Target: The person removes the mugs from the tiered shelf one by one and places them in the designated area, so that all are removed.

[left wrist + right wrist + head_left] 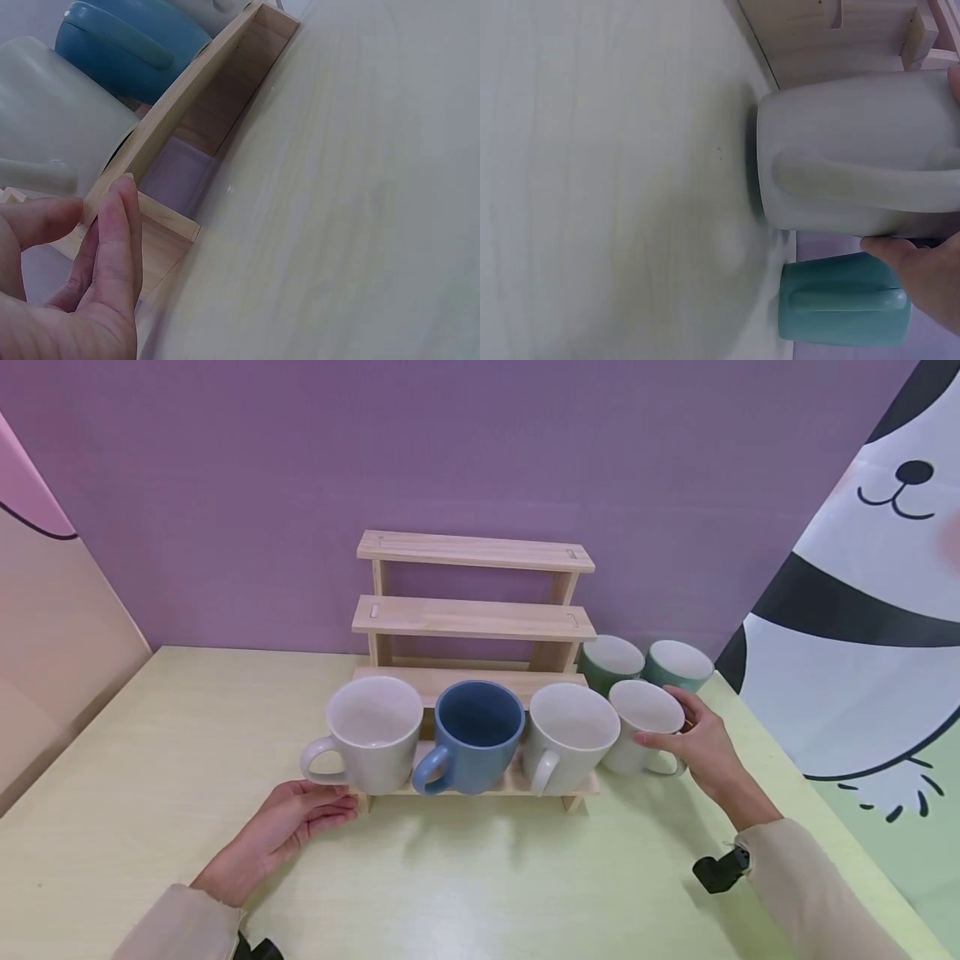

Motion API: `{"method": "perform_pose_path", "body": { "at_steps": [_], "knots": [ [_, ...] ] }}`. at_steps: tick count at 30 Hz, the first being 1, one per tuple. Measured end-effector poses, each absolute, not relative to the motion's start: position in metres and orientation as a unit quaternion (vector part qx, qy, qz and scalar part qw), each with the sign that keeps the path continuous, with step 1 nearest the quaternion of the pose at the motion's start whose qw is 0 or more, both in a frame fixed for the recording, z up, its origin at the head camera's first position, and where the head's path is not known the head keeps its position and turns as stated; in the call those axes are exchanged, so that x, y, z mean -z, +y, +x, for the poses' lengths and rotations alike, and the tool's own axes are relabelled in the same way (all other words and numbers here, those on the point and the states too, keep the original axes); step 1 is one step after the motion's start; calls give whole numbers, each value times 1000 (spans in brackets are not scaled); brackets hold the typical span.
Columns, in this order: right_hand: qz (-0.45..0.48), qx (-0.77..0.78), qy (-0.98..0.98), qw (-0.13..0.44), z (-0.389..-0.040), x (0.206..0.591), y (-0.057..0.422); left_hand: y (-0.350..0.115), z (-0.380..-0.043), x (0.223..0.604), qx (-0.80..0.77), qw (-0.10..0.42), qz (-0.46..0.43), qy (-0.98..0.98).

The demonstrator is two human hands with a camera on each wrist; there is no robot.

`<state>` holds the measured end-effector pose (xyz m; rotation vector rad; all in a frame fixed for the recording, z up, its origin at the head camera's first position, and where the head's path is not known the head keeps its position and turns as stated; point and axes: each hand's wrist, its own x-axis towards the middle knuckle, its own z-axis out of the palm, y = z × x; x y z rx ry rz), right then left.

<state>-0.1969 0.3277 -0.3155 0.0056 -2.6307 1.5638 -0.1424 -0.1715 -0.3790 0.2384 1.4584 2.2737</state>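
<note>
A wooden tiered display rack [472,617] stands in the middle of the table. On its lowest step sit a white mug [378,764] at the left, a blue mug [480,764] in the middle and another white mug [573,768] at the right, handles toward me. My left hand [288,827] pinches the left end of that step between thumb and fingertips, as the left wrist view shows. Beside the rack's right side, my right hand [705,752] grips a further white mug [855,135] near its rim, with the handle toward me.
Behind the gripped mug, a darker green mug [606,681] and a light green mug [678,670] stand at the table's back right. A purple wall panel [225,527] rises behind the rack. Panda artwork [885,693] covers the right panel.
</note>
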Motion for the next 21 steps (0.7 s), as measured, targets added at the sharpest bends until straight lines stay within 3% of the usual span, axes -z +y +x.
{"method": "perform_pose_path", "body": {
  "at_steps": [21],
  "knots": [
    [5,-509,-860,37,-200,324,325,-172,-142,380,-815,210,80,534]
  ]
}}
